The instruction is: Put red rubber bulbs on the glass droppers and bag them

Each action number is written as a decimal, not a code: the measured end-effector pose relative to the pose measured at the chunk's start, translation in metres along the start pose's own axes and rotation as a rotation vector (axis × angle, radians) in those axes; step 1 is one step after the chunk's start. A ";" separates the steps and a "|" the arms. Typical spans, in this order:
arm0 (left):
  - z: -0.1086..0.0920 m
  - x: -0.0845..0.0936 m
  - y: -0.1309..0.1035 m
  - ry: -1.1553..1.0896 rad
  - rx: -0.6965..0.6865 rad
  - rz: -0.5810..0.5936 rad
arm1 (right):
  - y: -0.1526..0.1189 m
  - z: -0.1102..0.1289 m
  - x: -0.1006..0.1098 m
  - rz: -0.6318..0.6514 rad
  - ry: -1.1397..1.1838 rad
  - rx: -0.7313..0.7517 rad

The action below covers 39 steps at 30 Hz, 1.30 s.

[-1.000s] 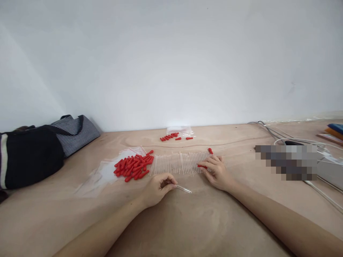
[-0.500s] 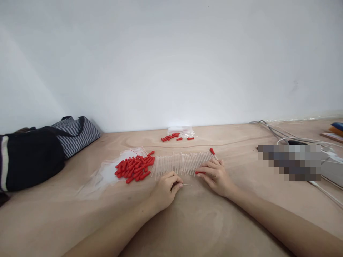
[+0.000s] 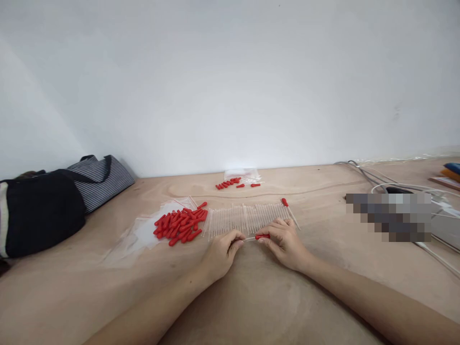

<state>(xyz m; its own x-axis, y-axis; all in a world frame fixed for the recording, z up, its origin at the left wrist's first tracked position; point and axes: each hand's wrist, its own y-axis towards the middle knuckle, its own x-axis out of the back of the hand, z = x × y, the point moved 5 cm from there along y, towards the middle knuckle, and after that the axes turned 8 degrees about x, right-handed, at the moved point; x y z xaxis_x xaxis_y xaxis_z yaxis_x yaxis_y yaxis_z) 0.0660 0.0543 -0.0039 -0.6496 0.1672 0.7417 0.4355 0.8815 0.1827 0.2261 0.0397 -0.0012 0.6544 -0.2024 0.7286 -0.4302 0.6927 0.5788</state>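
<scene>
Pinched in my left hand (image 3: 223, 253) is a thin clear glass dropper tube (image 3: 250, 238), its end pointing right. My right hand (image 3: 287, 245) grips a red rubber bulb (image 3: 262, 236) between thumb and fingers. Tube and bulb meet end to end or nearly so; whether the tube is inside the bulb I cannot tell. Just beyond my hands lies a row of clear glass tubes (image 3: 230, 221), side by side. A dropper with a red bulb (image 3: 285, 202) on its end rests at the row's right. A pile of red bulbs (image 3: 179, 226) lies left of the row.
Clear plastic bags (image 3: 143, 235) lie under and beside the bulb pile. Near the wall are several more red bulbs (image 3: 226, 184) and another plastic bag (image 3: 241, 174). A black and striped bag (image 3: 46, 211) sits at left. Cables (image 3: 370, 175) and a blurred-out object (image 3: 395, 218) occupy the right.
My right hand has moved left and slightly down with the red bulb, bringing it to the tube's end. The glass tube in my left hand has risen slightly.
</scene>
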 end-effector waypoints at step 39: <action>-0.004 0.001 -0.007 0.038 -0.096 -0.112 | 0.001 -0.006 -0.010 0.042 0.274 -0.080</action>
<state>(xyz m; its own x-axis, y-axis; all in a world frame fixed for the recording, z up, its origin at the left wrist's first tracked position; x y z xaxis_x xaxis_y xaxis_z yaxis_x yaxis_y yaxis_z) 0.0651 0.0467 -0.0020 -0.6740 0.0521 0.7369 0.4209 0.8469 0.3250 0.2229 0.0464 -0.0097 0.7853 0.0147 0.6190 -0.4171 0.7514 0.5113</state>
